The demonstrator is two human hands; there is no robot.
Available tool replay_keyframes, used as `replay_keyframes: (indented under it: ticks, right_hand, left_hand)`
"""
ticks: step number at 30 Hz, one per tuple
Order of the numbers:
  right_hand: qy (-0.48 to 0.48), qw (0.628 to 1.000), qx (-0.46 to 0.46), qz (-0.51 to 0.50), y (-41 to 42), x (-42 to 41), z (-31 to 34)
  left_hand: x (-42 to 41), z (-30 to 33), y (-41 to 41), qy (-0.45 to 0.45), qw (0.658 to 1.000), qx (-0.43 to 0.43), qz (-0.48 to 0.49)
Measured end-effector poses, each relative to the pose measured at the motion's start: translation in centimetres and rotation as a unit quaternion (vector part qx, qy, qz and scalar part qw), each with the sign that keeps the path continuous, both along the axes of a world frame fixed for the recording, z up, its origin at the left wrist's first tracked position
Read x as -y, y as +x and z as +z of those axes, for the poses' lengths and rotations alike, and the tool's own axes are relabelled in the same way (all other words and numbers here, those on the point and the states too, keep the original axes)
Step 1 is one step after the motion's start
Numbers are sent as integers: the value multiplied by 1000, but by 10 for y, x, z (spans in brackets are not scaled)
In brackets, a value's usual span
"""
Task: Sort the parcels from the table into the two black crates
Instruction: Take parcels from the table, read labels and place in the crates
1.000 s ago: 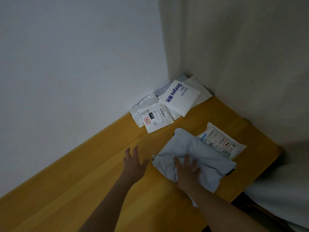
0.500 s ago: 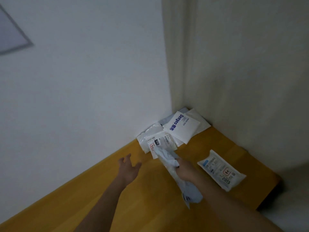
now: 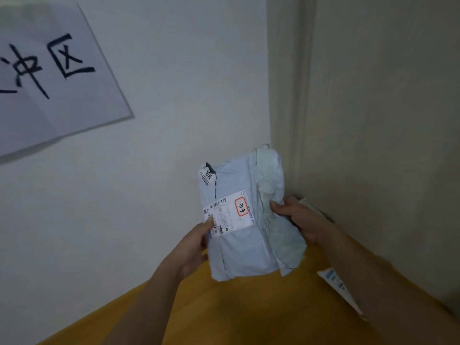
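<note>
A person holds a pale grey-blue soft parcel (image 3: 245, 235) upright in both hands at the centre of the frame, lifted clear of the yellow wooden table (image 3: 244, 310) that fills the lower part of the picture. The left hand (image 3: 193, 247) grips the parcel's left edge, its thumb lying over the lower left corner of the shipping label (image 3: 229, 212). The right hand (image 3: 302, 221) grips the right edge, fingers curled onto the crumpled flap there.

The parcel is a plastic mailer bag, wrinkled and puffy, with its right side folded over in a paler, greenish-white crinkled band running from top to bottom. The white label sits across the upper middle of the face, tilted slightly, carrying a barcode along its top edge, fine print too small to read, and a red-bordered stamp with handwritten characters at its right. A second small tag (image 3: 207, 176) with black print and a barcode sits at the parcel's top left corner.

At the lower right, beside the right forearm, part of a white parcel (image 3: 339, 287) with blue print lies on the table. A sliver of another white packet (image 3: 307, 204) shows behind the right hand. In the upper left a white paper sign (image 3: 57, 78) with large black brush characters hangs on the white wall (image 3: 174, 95). A beige curtain (image 3: 373, 120) fills the right side.
</note>
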State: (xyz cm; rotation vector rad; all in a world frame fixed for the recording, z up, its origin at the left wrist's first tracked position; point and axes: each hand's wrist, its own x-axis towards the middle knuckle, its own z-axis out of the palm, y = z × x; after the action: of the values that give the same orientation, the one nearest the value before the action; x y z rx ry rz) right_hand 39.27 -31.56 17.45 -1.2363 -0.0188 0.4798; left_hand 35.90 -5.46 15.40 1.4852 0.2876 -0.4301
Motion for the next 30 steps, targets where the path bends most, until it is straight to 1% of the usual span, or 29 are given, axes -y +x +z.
replay_keyframes:
  ticks: [3, 6, 8, 11, 13, 15, 21, 24, 25, 27, 28, 29, 30]
  right_hand:
    - [21, 1000, 7, 1, -3, 0, 9]
    - [32, 999, -2, -4, -4, 3, 16]
    - [41, 999, -7, 10, -6, 5, 20]
    - [58, 998, 26, 31, -9, 6, 25]
    - [28, 997, 69, 37, -10, 6, 25]
    - [-2, 995, 92, 24, -10, 5, 25]
    - [-53, 990, 126, -36, -13, -1, 23]
    - [-69, 987, 120, -83, -14, -3, 20]
    - [-68, 985, 116, -108, -14, -4, 19]
    - [-52, 979, 115, -159, -16, -7, 19]
    - [-35, 977, 109, -182, -16, -10, 18]
    - [-5, 974, 99, -202, -16, -12, 17]
    - [38, 971, 82, -221, -17, -15, 16]
  left_hand:
    - [-4, 13, -4, -15, 999, 44, 8]
    - [-10, 26, -6, -46, 994, 96, 41]
    - [-14, 34, -7, -61, 988, 121, 68]
    - [-16, 43, -8, -58, 981, 159, 90]
    - [-16, 45, -10, -56, 978, 176, 97]
    - [-15, 48, -12, -56, 975, 186, 104]
    - [-14, 52, -16, -56, 970, 208, 117]
    - [-11, 54, -18, -50, 966, 215, 136]
    - [-9, 54, -18, -32, 963, 219, 153]
    - [-7, 52, -15, 46, 958, 206, 196]
    - [-7, 50, -14, 78, 957, 182, 210]
    - [-6, 47, -13, 85, 962, 153, 212]
    - [-5, 45, -14, 71, 969, 128, 201]
